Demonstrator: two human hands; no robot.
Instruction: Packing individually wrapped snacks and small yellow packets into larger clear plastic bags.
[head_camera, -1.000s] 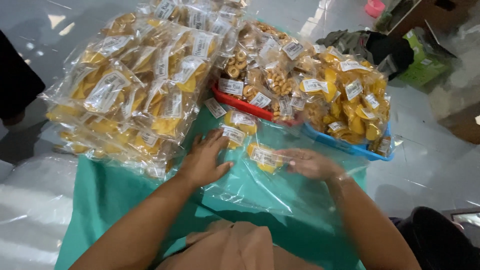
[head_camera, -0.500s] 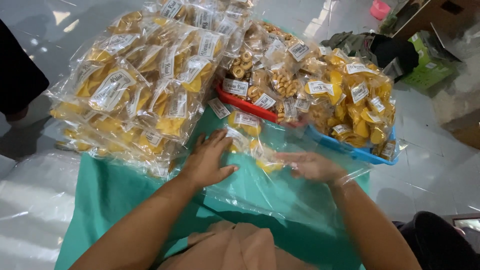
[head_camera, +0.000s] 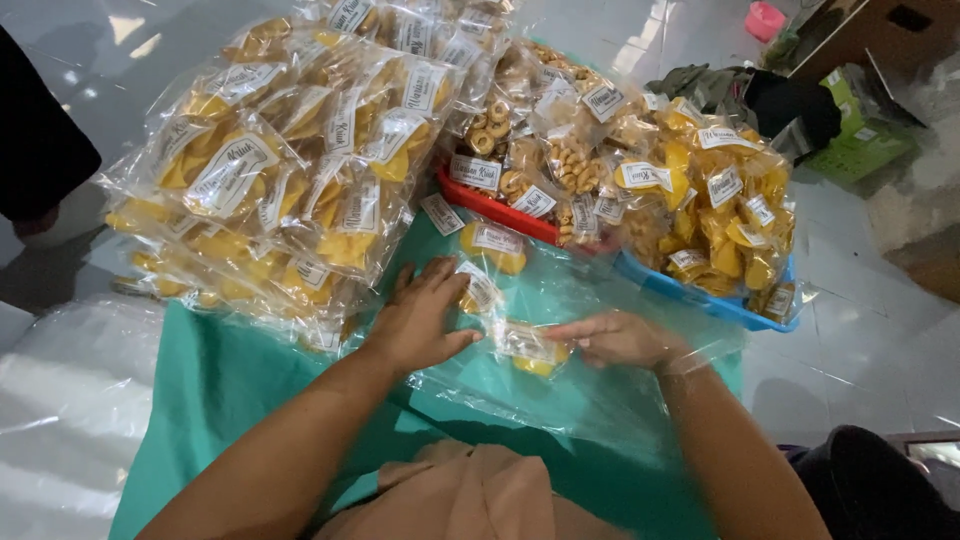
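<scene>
Head view: right hand (head_camera: 618, 338) is reaching inside a big clear plastic bag (head_camera: 560, 390) and pinching a small snack packet (head_camera: 530, 347) of yellow chips with a white label; fingers are closing on its right edge, packet lying just left of that hand. Left hand (head_camera: 418, 322) is lying flat and open, palm down on the outside of the bag, pressing it against the table; it is gripping nothing. Two more small packets (head_camera: 488, 245) are sitting in the bag just beyond the left hand's fingertips.

Progress, my read: filling looks early, about three packets in, most of the bag lying slack. Big bags already packed are stacking up in a pile (head_camera: 290, 170) beyond and left of the left hand. Loose packets are waiting in a red tray (head_camera: 480, 205) and a blue tray (head_camera: 690, 295), beyond the right hand, both heaped.

Surface: table under a teal cloth (head_camera: 230, 390), more clear plastic hanging off the left side. Room: pale glossy floor (head_camera: 860, 340), a green carton (head_camera: 860, 130) and dark fabric lying far right, a pink thing at the top edge, too small to tell
</scene>
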